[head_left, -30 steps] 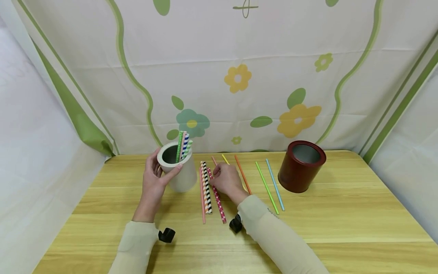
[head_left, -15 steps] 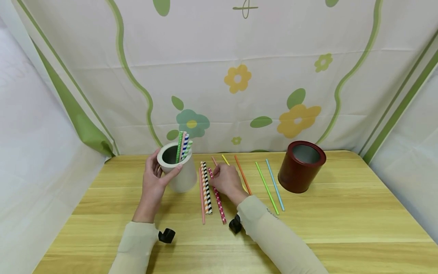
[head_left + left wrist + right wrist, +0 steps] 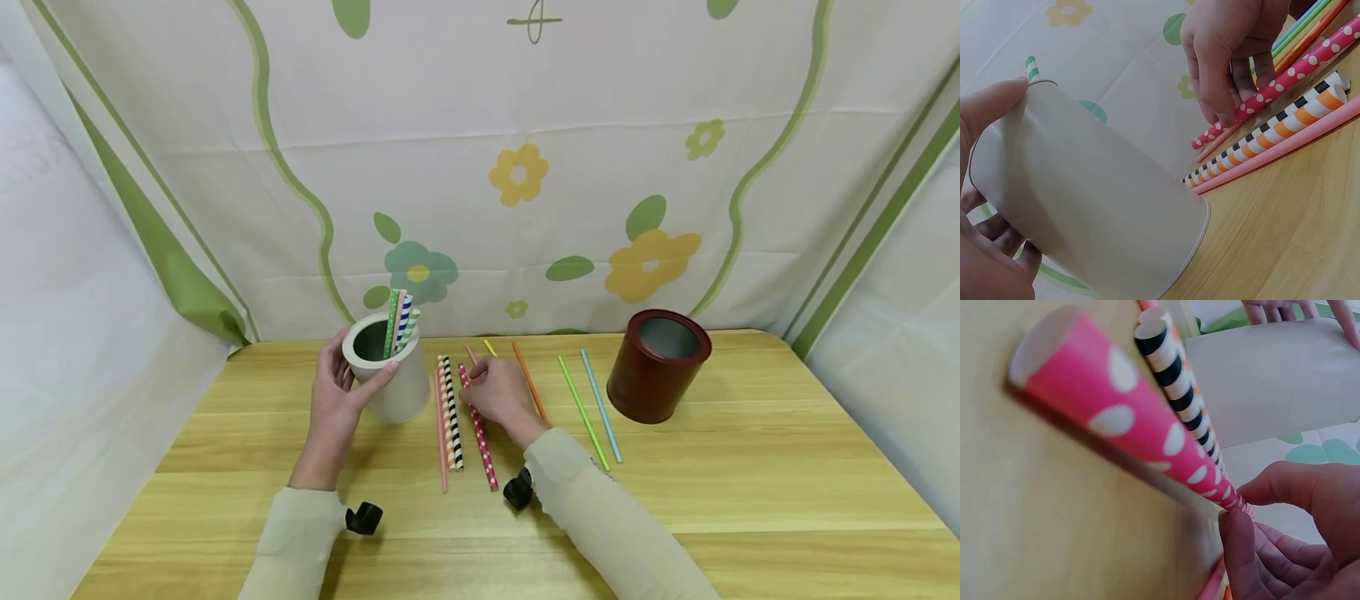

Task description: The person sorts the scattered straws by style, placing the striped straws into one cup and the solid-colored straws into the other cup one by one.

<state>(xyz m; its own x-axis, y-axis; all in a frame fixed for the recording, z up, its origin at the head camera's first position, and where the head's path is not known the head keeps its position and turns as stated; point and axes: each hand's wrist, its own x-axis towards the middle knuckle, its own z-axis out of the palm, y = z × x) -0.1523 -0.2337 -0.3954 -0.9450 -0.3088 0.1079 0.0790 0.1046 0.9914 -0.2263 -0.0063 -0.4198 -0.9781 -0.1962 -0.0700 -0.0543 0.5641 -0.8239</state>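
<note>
My left hand (image 3: 336, 404) grips a white can (image 3: 401, 393), its thumb at the rim and its fingers round the far left side. Several patterned paper straws (image 3: 392, 323) stand inside, green dotted, pink, blue-striped and green-striped. With thumb and fingertips, my right hand (image 3: 501, 390) pinches a pink paper straw with white dots (image 3: 484, 450), near its far end. In the right wrist view this straw (image 3: 1116, 412) lies close over the table. Between can and right hand lie a black-striped straw (image 3: 453, 425), an orange-striped straw (image 3: 1297, 120) and a plain pink straw (image 3: 441, 450).
A dark red can (image 3: 651, 375) stands at the right on the wooden table (image 3: 787, 467). Left of it lie blue (image 3: 602, 408), green (image 3: 583, 412) and orange (image 3: 528, 379) thin straws. A yellow straw (image 3: 490, 347) is partly hidden by my right hand. A flowered curtain (image 3: 450, 125) hangs behind.
The dotted straw has shifted slightly to the right, away from the black-striped one, with my right hand on it. My left hand keeps its hold on the white can.
</note>
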